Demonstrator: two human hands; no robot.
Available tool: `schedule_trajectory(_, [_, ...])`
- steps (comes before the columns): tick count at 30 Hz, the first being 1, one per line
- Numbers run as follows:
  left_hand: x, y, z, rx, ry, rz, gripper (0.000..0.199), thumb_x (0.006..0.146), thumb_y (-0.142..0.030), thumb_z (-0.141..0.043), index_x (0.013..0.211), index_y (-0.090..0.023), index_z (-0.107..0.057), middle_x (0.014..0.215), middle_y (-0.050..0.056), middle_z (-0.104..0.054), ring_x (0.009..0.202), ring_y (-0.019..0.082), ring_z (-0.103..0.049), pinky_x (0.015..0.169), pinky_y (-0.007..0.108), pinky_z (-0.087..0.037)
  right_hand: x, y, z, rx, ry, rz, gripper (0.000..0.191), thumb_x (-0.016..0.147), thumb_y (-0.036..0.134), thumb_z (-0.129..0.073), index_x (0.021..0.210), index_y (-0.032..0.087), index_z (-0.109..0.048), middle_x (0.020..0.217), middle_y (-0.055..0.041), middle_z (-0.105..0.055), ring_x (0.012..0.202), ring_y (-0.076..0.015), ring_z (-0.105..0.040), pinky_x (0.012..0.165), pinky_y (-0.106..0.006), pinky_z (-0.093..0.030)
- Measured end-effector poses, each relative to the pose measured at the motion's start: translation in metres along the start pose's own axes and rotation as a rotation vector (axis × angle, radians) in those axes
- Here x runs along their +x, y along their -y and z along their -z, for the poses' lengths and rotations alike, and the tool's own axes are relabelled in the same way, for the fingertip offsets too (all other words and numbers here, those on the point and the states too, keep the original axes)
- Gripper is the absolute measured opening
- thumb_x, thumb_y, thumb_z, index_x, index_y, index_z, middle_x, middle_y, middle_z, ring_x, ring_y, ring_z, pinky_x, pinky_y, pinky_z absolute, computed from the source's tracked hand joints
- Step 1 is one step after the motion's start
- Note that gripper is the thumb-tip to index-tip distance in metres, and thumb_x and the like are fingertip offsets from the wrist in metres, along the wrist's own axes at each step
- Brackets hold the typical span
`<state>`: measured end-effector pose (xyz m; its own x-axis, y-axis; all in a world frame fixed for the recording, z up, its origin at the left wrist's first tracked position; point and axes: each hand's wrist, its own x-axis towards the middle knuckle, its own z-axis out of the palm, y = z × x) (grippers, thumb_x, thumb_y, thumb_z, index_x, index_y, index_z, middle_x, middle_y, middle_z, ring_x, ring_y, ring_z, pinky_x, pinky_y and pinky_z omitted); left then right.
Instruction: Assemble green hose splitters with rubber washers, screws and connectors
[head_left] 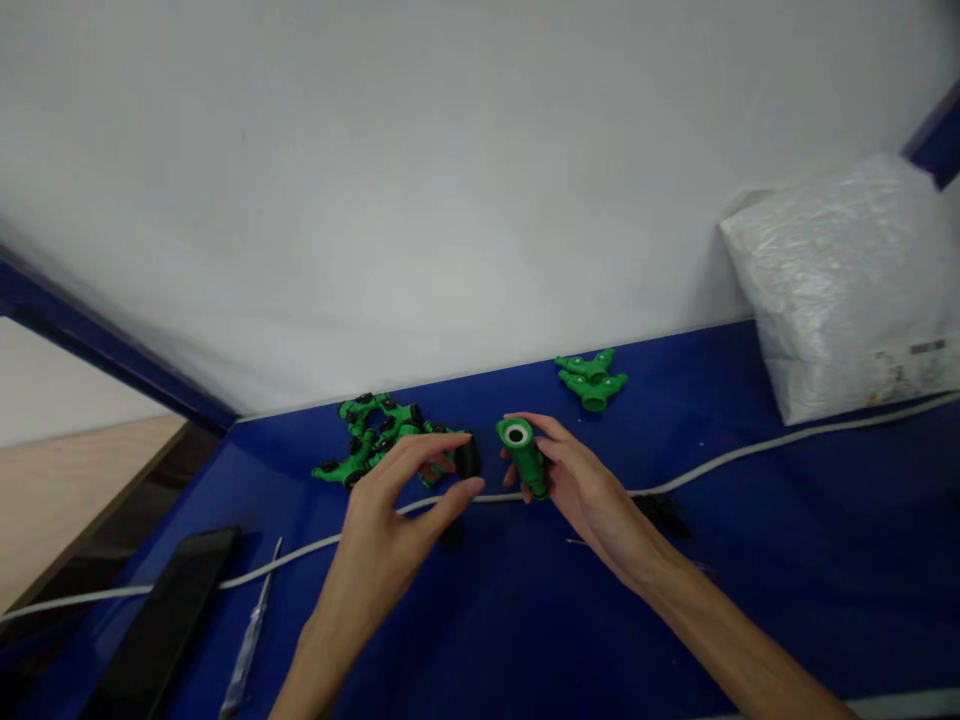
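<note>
My right hand (577, 470) is closed around a green plastic hose connector (529, 465), with its round open end and white inner ring facing up toward me. Between the thumb and fingertips of my left hand (405, 495) is a small black collar (468, 458), a short gap to the left of the connector. Behind my left hand lies a pile of green Y-shaped hose splitters with black parts (364, 440). A few plain green Y-shaped pieces (592, 380) rest farther back, beyond my right hand.
A white cable (720, 460) crosses the blue table (510, 610) beneath my hands. At left lie a black phone-like slab (169, 620) and a clear-handled screwdriver (249, 640). Small black pieces (664, 515) sit by my right wrist. A plastic-wrapped white package (847, 290) stands at right against the wall.
</note>
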<state>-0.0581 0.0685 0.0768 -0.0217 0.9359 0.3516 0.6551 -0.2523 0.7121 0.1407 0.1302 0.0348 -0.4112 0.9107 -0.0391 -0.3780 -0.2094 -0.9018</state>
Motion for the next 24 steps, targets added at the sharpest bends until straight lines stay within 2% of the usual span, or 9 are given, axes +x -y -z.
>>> schedule_trajectory(4, [0.039,0.004,-0.03,-0.193,0.073,-0.002,0.033,0.089,-0.037,-0.077,0.12,-0.029,-0.074,0.099,0.0,-0.073,0.089,0.017,-0.069,0.084,0.027,-0.053,0.0,-0.002,0.006,-0.324,-0.093,0.13,0.036,0.097,0.037,-0.051,0.13,0.027,-0.06,0.109,-0.0046,-0.068,0.09,-0.0194,-0.066,0.075,-0.032,-0.051])
schedule_trajectory(7, [0.045,0.017,-0.042,-0.234,0.079,0.004,0.033,0.086,-0.036,-0.079,0.119,-0.029,-0.075,0.098,0.0,-0.073,0.087,0.016,-0.069,0.084,0.026,-0.053,-0.001,-0.006,0.009,-0.501,-0.145,0.241,0.043,0.097,0.038,-0.056,0.139,0.03,-0.056,0.119,-0.0063,-0.067,0.099,-0.0204,-0.066,0.084,-0.034,-0.055])
schedule_trajectory(10, [0.041,0.026,-0.042,-0.244,0.061,0.053,0.034,0.084,-0.038,-0.081,0.116,-0.028,-0.076,0.096,0.0,-0.073,0.086,0.017,-0.068,0.082,0.025,-0.052,-0.002,-0.01,0.009,-0.536,-0.181,0.309,0.055,0.095,0.035,-0.063,0.147,0.033,-0.048,0.12,-0.0068,-0.065,0.102,-0.0205,-0.067,0.091,-0.036,-0.056])
schedule_trajectory(14, [0.036,0.028,-0.04,-0.307,0.089,0.186,0.036,0.08,-0.044,-0.082,0.11,-0.023,-0.077,0.092,0.001,-0.076,0.082,0.018,-0.069,0.076,0.026,-0.053,-0.001,-0.011,0.008,-0.528,-0.212,0.296,0.061,0.091,0.034,-0.07,0.147,0.036,-0.046,0.118,-0.0043,-0.062,0.101,-0.019,-0.068,0.094,-0.036,-0.056])
schedule_trajectory(18, [0.035,0.026,-0.04,-0.322,0.081,0.318,0.035,0.08,-0.051,-0.078,0.092,-0.018,-0.076,0.072,0.0,-0.073,0.066,0.017,-0.066,0.064,0.025,-0.051,-0.003,-0.008,0.005,-0.519,-0.182,0.284,0.062,0.09,0.032,-0.073,0.146,0.038,-0.047,0.122,-0.0027,-0.061,0.106,-0.0187,-0.067,0.096,-0.035,-0.055])
schedule_trajectory(21, [0.034,0.026,-0.04,-0.306,0.072,0.325,0.037,0.086,-0.054,-0.071,0.083,-0.017,-0.073,0.06,-0.002,-0.066,0.058,0.015,-0.063,0.058,0.024,-0.047,-0.006,-0.007,0.004,-0.565,-0.172,0.291,0.06,0.089,0.032,-0.075,0.143,0.041,-0.05,0.131,-0.0017,-0.06,0.112,-0.019,-0.064,0.102,-0.037,-0.052])
schedule_trajectory(24, [0.032,0.028,-0.041,-0.306,0.08,0.259,0.033,0.089,-0.05,-0.071,0.096,-0.018,-0.076,0.069,0.0,-0.07,0.063,0.015,-0.064,0.06,0.024,-0.049,-0.006,-0.006,0.005,-0.558,-0.171,0.273,0.057,0.089,0.035,-0.076,0.141,0.041,-0.052,0.134,-0.0012,-0.059,0.113,-0.0185,-0.064,0.103,-0.036,-0.052])
